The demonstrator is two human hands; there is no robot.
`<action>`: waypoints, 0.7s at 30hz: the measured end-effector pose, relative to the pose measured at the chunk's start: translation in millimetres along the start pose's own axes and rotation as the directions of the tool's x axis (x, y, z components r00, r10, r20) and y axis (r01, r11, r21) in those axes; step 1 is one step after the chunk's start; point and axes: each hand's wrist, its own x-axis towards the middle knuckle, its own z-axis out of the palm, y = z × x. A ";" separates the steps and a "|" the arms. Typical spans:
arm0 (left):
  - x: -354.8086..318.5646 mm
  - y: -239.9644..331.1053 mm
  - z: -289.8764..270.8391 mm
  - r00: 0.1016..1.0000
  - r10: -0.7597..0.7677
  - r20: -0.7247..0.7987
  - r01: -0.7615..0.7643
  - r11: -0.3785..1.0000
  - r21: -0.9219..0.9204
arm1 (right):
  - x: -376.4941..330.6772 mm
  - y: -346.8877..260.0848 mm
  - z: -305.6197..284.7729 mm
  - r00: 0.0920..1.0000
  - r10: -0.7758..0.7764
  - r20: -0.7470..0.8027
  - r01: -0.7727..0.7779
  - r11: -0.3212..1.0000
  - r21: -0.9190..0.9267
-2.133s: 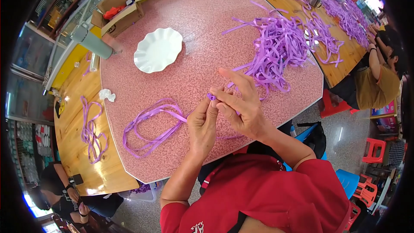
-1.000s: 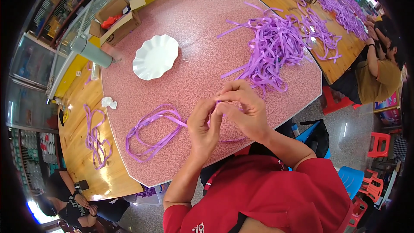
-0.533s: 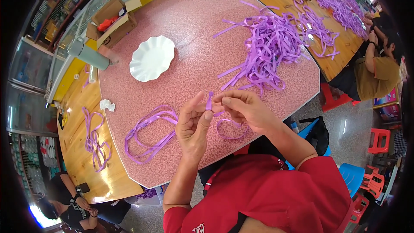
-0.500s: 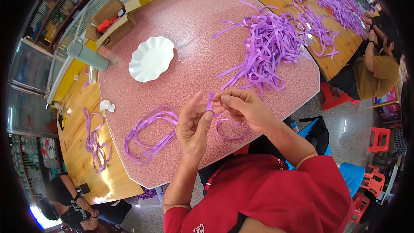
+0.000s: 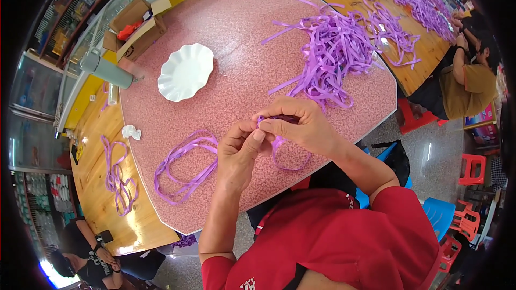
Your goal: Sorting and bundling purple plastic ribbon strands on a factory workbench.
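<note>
Over the near part of the pink speckled table (image 5: 236, 16), both hands meet at a purple ribbon (image 5: 292, 168). My left hand (image 5: 241, 147) pinches it between thumb and forefinger. From the right, my right hand (image 5: 301, 127) closes on the same ribbon with thumb and fingers. A small folded piece of it shows between the fingertips; the rest there is covered by the fingers. Below my right hand the ribbon hangs in a loop by the table edge. Left of my hands lies a loosely coiled purple ribbon (image 5: 180, 174).
A tangled heap of purple ribbons (image 5: 336, 53) covers the right side. Farther left are a white wavy dish (image 5: 185, 72), a cardboard box (image 5: 142, 40), a green tumbler (image 5: 110, 71) and crumpled tissue (image 5: 131, 132). Other people sit at the far right and lower left.
My right hand has moved left and closed in against my left hand. The upright ribbon end between them is now folded down and mostly covered by fingers.
</note>
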 end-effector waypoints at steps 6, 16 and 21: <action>1.0 9.1 -0.9 0.991 0.053 -0.120 -0.046 0.997 0.061 | -4.3 -15.8 -5.2 0.997 0.007 -0.080 -0.011 0.998 -0.057; -19.0 53.8 -76.0 0.909 0.369 -0.192 -0.405 0.891 -0.206 | -46.6 -22.3 -101.9 0.934 -0.333 -0.132 0.351 0.924 0.149; -32.1 58.3 -131.4 0.842 0.395 -0.366 -0.521 0.772 -0.365 | -70.1 -15.2 -142.5 0.881 -0.386 -0.274 0.471 0.776 0.419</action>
